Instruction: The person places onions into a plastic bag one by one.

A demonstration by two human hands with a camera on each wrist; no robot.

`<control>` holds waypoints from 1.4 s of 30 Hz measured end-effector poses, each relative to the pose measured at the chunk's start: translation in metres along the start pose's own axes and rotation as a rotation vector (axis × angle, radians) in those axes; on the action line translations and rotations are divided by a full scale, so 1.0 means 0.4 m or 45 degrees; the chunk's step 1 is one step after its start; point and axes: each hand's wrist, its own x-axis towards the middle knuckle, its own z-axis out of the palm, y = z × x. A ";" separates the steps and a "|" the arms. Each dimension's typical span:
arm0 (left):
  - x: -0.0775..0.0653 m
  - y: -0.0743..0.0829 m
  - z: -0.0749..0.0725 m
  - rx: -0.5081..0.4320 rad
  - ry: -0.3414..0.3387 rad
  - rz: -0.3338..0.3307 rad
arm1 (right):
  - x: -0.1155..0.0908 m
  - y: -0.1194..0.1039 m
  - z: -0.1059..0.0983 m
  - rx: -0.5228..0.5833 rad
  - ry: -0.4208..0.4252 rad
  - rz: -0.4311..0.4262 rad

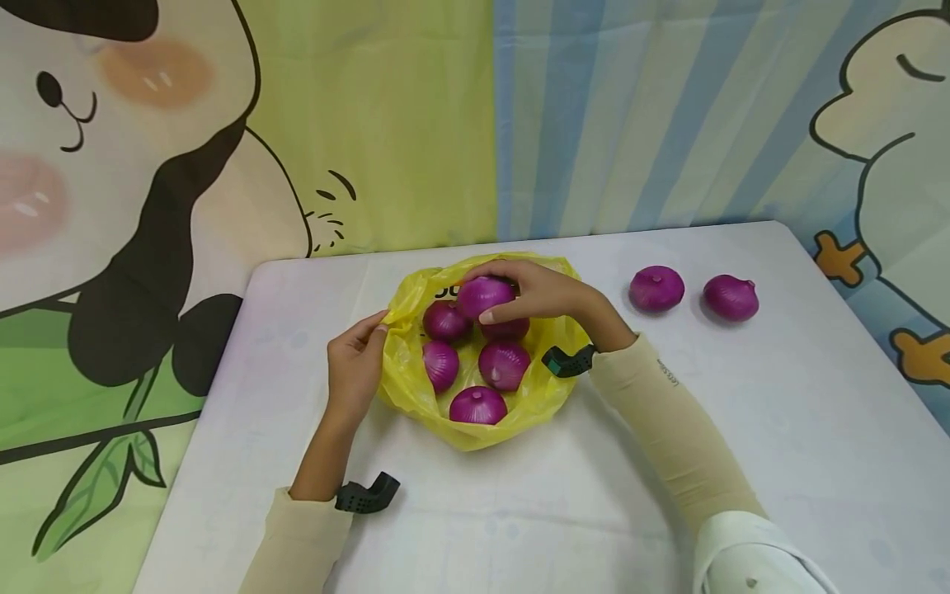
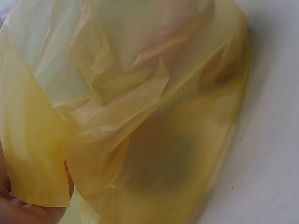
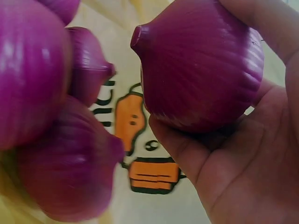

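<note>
A yellow plastic bag (image 1: 545, 404) stands wide-mouthed on the table with several purple onions inside, among them one onion (image 1: 478, 406) near its front rim. At the bag's left edge my left hand (image 1: 352, 363) pinches the rim between thumb and fingers; the left wrist view shows the thin yellow film (image 2: 154, 154) up close. My right hand (image 1: 545, 290) grips a purple onion (image 1: 484, 297) over the back of the bag, above the other onions. In the right wrist view, thumb and fingers wrap this onion (image 3: 201, 65), and other onions sit to the left.
Two more onions lie on the white table (image 1: 742, 429) at the back right: a nearer-to-bag onion (image 1: 656, 289) and an outer onion (image 1: 731, 298). Behind the table hangs a cartoon-printed curtain (image 1: 386, 124).
</note>
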 end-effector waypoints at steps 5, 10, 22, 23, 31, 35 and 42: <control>0.001 0.000 0.000 0.001 -0.003 -0.004 | 0.010 0.010 0.015 0.004 -0.003 -0.007; 0.003 -0.001 -0.002 -0.002 0.001 -0.012 | 0.013 0.019 0.019 0.006 -0.028 -0.071; 0.001 0.003 -0.008 0.015 0.013 -0.007 | 0.000 0.006 0.023 -0.001 -0.009 -0.176; 0.001 0.003 -0.008 0.014 0.016 -0.008 | -0.002 0.004 0.022 0.000 -0.010 -0.178; 0.002 -0.001 -0.004 -0.022 0.012 -0.022 | -0.047 0.033 -0.023 0.126 0.034 -0.105; 0.002 -0.001 -0.002 -0.019 0.010 -0.019 | -0.072 0.047 -0.040 0.112 0.062 -0.105; 0.003 -0.002 0.002 -0.025 0.008 0.000 | -0.103 0.046 -0.061 0.125 0.176 -0.113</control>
